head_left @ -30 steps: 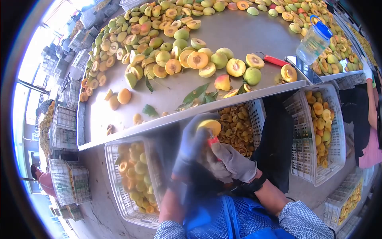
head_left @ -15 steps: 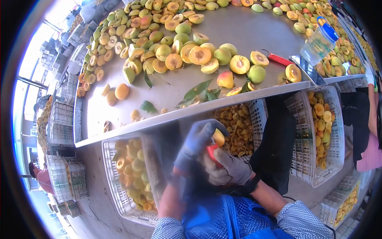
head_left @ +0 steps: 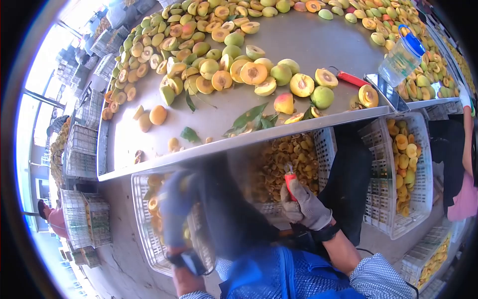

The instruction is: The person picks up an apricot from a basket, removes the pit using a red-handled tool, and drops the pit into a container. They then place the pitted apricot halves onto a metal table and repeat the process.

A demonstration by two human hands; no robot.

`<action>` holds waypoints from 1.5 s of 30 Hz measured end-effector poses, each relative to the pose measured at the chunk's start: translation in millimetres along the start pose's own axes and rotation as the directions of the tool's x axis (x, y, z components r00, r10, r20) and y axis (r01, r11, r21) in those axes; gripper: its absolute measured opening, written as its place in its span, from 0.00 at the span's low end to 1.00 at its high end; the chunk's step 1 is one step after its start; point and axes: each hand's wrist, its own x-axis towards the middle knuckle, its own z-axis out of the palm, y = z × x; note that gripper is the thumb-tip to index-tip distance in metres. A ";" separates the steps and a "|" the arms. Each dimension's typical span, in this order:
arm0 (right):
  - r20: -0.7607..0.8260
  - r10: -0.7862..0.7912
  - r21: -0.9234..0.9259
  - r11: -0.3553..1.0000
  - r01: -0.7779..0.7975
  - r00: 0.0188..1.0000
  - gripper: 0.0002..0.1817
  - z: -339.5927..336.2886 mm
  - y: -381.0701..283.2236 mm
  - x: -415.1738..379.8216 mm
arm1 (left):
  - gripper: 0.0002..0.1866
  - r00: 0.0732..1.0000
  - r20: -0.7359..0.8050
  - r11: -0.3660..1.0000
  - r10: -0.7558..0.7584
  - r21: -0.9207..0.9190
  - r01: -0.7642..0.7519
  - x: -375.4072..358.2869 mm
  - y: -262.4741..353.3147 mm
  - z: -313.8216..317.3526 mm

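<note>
My right hand (head_left: 307,207), in a grey glove, grips a red-handled pitting tool (head_left: 290,182) whose small metal tip points up. It is over a crate of brownish-yellow fruit scraps (head_left: 289,162) beneath the table edge. My left hand (head_left: 177,209), in a blue-grey glove, is above the left white crate (head_left: 144,226), which holds peach halves (head_left: 153,204). Motion smears its fingers, so whether they hold anything is hidden. A second red-handled tool (head_left: 352,78) with a curved metal end lies on the metal table (head_left: 308,37).
Cut peaches (head_left: 209,67) are heaped across the table, with loose leaves (head_left: 249,119) near its front edge. A phone (head_left: 386,92) and a blue-lidded plastic jar (head_left: 401,60) are at the right. Another crate of halves (head_left: 404,164) stands below. A co-worker's arm (head_left: 467,134) shows far right.
My left hand has moved left and down, away from my right hand, to the left crate. The peach piece between my hands is gone from there. My right hand shifted slightly right with the tool.
</note>
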 end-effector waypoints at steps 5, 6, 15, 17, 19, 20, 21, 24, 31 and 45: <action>-0.033 -0.031 -0.036 0.999 0.030 0.999 0.21 -3.1 -2.5 4.4 | 0.11 0.977 -0.092 0.905 0.192 0.402 -0.140 11.1 -3.5 -48.9; -0.045 -0.055 -0.047 0.997 0.053 0.997 0.21 -2.5 -2.5 6.4 | 0.09 0.961 -0.135 0.893 0.240 0.420 -0.164 22.2 9.0 -47.1; -0.193 -0.056 -0.134 0.990 0.031 0.980 0.22 -7.2 4.8 11.1 | 0.21 0.824 0.254 0.860 0.506 -0.076 -0.505 140.7 162.0 93.1; -0.094 -0.181 -0.423 0.897 0.126 0.979 0.21 -25.8 14.0 16.6 | 0.16 0.832 0.234 0.862 0.503 -0.061 -0.504 151.3 172.6 105.5; -0.247 -0.093 -0.127 0.990 0.063 0.965 0.22 -6.3 1.6 5.6 | 0.18 0.821 0.074 0.820 0.567 -0.142 -0.554 149.9 161.6 115.9; -0.226 -0.144 -0.186 0.977 0.102 0.963 0.22 -8.0 0.5 5.2 | 0.19 0.851 0.091 0.847 0.517 -0.202 -0.493 145.3 157.5 109.6; -0.212 -0.132 -0.190 0.978 0.091 0.968 0.22 -5.5 -1.4 5.4 | 0.19 0.870 0.110 0.858 0.480 -0.268 -0.438 141.5 157.0 104.7; -0.197 -0.225 -0.273 0.947 0.167 0.954 0.22 -6.1 -9.1 -2.1 | 0.20 0.960 0.138 0.519 0.245 -0.855 -0.010 99.8 133.7 68.7; 0.059 -0.489 -0.674 0.624 0.396 0.870 0.16 49.6 -31.8 -1.4 | 0.24 0.984 0.162 0.246 0.076 -0.959 0.139 16.1 92.9 88.3; 0.135 -0.495 -0.894 0.313 0.321 0.858 0.20 47.7 -11.1 18.4 | 0.21 0.999 -0.003 0.360 0.043 -0.933 -0.018 3.4 98.2 103.2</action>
